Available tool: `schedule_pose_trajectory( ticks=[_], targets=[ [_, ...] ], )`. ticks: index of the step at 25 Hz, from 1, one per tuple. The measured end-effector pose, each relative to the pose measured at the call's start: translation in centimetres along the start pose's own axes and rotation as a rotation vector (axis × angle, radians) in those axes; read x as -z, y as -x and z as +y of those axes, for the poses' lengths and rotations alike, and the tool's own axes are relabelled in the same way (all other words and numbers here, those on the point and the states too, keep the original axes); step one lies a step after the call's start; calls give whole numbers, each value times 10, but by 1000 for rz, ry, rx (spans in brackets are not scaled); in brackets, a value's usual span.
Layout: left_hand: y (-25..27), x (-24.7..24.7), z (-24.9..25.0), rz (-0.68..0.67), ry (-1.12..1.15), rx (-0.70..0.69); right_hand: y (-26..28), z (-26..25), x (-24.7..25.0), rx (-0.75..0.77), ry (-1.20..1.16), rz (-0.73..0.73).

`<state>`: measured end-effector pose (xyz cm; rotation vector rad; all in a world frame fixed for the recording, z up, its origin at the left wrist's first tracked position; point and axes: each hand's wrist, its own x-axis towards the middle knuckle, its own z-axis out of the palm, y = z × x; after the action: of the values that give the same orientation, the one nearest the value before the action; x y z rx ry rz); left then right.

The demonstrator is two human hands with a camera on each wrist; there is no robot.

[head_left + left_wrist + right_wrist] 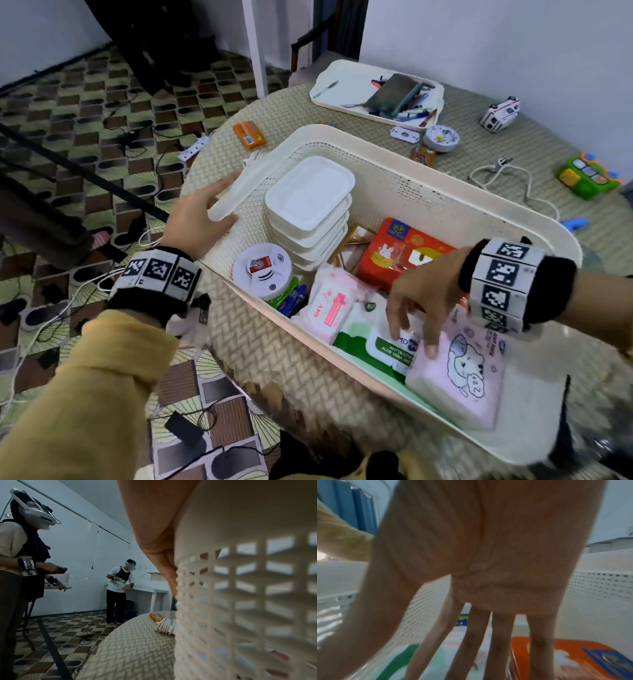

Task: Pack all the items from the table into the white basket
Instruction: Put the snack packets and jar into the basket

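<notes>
Holding wipe packs [390, 346], stacked lids [310, 192] and a red box [387, 263], the white basket [445, 198] has left hand [202, 219] fingers curled round its rim, right hand [424, 291] fingers spread.

Plastic, woven matting and soft wrappers

We see a matt cream plastic basket [428, 192] with perforated walls on a table [274, 359] covered in a woven, ribbed mat; inside it, smooth white plastic trays [310, 192], a glossy red cardboard box [394, 253] and wipe packs [373, 346] in slick film; our sleeve [85, 394] is soft mustard cloth.
</notes>
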<state>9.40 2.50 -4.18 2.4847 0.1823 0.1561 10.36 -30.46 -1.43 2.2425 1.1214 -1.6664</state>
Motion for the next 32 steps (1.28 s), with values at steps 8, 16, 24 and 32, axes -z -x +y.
schedule_pose_trajectory(
  ticks=[8, 16, 24, 32],
  targets=[
    [2, -4, 0, -5, -20, 21, 5, 3, -27, -102, 136, -76],
    [5, -1, 6, 6, -18, -48, 16, -3, 27, 166, -201, 433],
    [1, -2, -1, 11, 21, -65, -66, -50, 50, 101, 65, 538],
    [0, -4, -4, 0, 34, -55, -86, -52, 0, -129, 129, 655]
  ],
)
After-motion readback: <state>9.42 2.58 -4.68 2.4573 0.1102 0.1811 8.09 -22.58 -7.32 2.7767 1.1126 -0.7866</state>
